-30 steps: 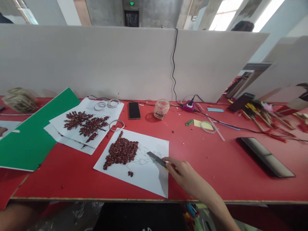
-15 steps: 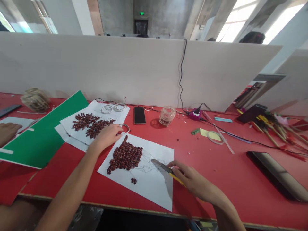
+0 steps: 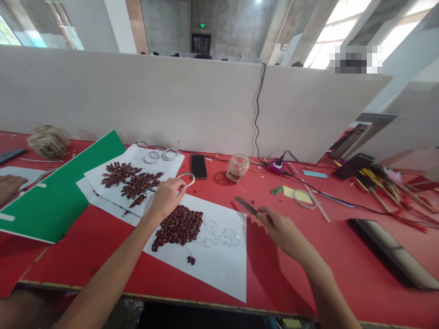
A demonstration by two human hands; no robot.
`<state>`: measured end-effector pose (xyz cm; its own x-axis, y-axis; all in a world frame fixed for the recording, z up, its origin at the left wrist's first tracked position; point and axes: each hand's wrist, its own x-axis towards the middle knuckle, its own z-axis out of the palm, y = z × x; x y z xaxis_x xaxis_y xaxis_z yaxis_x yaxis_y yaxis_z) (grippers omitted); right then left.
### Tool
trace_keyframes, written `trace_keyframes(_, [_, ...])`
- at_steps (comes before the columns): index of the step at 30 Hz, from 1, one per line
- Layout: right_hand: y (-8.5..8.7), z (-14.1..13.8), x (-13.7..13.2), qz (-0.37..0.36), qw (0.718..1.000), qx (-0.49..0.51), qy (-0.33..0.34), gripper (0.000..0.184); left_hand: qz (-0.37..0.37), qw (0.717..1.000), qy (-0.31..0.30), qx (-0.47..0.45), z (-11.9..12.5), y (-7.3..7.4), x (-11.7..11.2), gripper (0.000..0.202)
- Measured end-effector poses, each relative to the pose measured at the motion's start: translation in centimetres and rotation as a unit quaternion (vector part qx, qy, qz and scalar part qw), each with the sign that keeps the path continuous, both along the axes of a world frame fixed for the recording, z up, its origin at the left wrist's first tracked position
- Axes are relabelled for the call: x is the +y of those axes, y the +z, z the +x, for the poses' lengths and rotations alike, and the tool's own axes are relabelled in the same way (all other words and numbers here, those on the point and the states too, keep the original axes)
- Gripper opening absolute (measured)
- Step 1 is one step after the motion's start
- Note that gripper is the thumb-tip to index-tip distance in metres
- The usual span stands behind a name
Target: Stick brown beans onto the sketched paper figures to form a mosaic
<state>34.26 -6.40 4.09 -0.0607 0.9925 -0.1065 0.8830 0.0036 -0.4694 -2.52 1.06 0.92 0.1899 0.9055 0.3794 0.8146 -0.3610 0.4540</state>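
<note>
My left hand is closed on a thin white tape roll, held near the top left of a white sheet. That sheet carries a pencil drawing and a dense patch of dark red beans, with a few loose beans below. Fingers of my right hand wrap round a yellow-handled knife, its grey blade pointing left beyond the sheet's upper right corner. To the left, another sheet bears beans laid in leaf-like clusters.
Two more tape rolls, a phone, a glass jar and a purple power socket line the back. Rightward are a ring on yellow paper and a black case. A green board separates a co-worker's hand.
My left hand has moved right with the tape roll. My right hand has lifted the knife off the drawing, up and to the right. The view has shifted slightly.
</note>
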Motion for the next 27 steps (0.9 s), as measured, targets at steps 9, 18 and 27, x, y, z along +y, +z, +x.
trace_keyframes(9, [-1.0,-7.6,3.8,0.258,0.954,0.06,0.14,0.045,-0.212,0.887,-0.196,-0.36,7.6,0.9,-2.1,0.034])
trace_keyframes(18, [-4.3,-10.0,3.7,0.359,0.896,0.21,0.159,0.03,-0.191,0.909,-0.205,-0.308,7.9,0.3,-3.7,0.03])
trace_keyframes(27, [-3.9,-10.7,3.4,0.288,0.906,0.286,0.122,0.009,-0.18,0.926,-0.191,-0.272,7.5,0.2,-4.0,0.031])
